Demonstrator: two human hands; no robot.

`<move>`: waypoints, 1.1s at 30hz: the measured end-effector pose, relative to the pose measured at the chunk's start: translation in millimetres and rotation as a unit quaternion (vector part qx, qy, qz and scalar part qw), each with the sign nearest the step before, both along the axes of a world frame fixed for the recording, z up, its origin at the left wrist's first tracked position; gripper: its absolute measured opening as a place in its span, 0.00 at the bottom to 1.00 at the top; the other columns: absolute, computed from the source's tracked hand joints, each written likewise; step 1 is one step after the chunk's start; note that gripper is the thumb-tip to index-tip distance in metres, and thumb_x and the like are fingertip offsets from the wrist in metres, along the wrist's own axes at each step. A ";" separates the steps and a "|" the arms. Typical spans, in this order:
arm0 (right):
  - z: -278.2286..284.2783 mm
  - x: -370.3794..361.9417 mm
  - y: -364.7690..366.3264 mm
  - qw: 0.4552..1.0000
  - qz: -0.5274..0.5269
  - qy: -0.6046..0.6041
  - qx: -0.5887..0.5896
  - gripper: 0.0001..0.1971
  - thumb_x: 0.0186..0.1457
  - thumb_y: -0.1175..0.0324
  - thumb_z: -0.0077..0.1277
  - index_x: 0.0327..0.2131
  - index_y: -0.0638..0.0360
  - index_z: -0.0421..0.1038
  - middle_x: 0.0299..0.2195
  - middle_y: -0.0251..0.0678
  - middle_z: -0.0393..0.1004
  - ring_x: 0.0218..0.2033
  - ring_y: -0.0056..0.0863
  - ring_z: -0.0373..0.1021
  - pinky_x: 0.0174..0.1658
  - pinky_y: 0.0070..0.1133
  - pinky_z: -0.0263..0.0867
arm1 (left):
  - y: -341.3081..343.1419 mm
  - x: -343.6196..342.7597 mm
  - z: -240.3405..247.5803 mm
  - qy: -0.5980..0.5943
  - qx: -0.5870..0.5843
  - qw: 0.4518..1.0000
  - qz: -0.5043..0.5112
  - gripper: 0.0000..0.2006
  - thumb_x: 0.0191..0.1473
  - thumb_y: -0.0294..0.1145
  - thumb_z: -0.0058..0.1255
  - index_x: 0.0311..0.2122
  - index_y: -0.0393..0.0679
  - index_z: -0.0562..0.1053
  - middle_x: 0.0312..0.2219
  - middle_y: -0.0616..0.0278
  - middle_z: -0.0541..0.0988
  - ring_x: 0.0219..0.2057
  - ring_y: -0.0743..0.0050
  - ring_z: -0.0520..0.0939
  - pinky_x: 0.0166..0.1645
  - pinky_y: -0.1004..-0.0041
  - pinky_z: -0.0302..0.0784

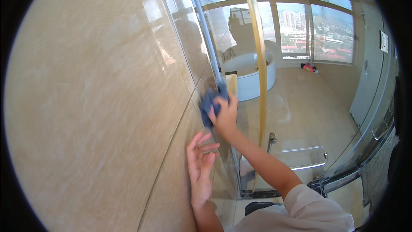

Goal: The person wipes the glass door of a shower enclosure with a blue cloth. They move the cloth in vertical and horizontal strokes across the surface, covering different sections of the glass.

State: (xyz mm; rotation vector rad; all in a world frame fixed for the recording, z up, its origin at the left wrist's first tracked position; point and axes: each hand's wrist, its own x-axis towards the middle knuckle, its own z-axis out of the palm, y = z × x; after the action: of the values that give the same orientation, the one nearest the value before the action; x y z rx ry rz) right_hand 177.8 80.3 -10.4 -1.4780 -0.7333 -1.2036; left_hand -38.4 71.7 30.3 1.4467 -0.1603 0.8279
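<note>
In my right hand [226,117] is a bunched dark blue cloth [208,108], pressed where the upright metal edge strip [207,30] of the glass meets the tiled wall. The hand and cloth are slightly blurred. Just below, my left hand [200,163] is raised beside the beige tile wall [94,94], palm turned up. Its fingers are loosely curled and apart, with nothing in them. Whether its back touches the tiles I cannot tell.
A gold-toned upright bar [259,51] stands right of the cloth. Beyond the glass are a round white bathtub [253,87] and a pink and dark bundle [308,68] on the floor. A metal towel-bar handle [304,158] is at lower right, with a grey door [367,66] beyond.
</note>
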 end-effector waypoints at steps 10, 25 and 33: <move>-112.8 3.3 -24.8 0.990 0.076 0.037 -0.111 0.19 0.47 0.71 0.64 0.43 0.50 0.71 0.49 0.57 0.64 0.49 0.56 0.64 0.50 0.40 0.65 | -1.1 3.9 1.2 0.021 -0.009 1.000 0.006 0.31 0.60 0.44 0.46 0.64 0.40 0.57 0.56 0.50 0.67 0.48 0.63 0.75 0.51 0.66 0.70; -189.9 4.0 -34.6 0.983 0.070 0.032 -0.164 0.26 0.37 0.70 0.67 0.43 0.51 0.68 0.50 0.60 0.59 0.48 0.57 0.60 0.49 0.44 0.62 | -7.5 1.2 8.0 0.011 -0.009 1.000 -0.007 0.30 0.60 0.44 0.46 0.63 0.41 0.59 0.56 0.51 0.67 0.48 0.63 0.75 0.52 0.65 0.69; -30.9 13.6 -19.3 0.992 0.068 -0.065 -0.082 0.23 0.39 0.70 0.65 0.41 0.55 0.66 0.46 0.60 0.61 0.46 0.59 0.63 0.49 0.42 0.64 | -1.1 -1.3 4.5 0.044 0.017 0.998 -0.033 0.26 0.62 0.42 0.44 0.60 0.39 0.62 0.56 0.52 0.68 0.49 0.65 0.75 0.52 0.67 0.69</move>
State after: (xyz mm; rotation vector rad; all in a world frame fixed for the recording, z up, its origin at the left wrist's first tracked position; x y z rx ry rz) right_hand 191.3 61.0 -41.3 -1.4660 -1.0272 -1.1655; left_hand -39.6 70.5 34.8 1.4999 -0.1546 0.7101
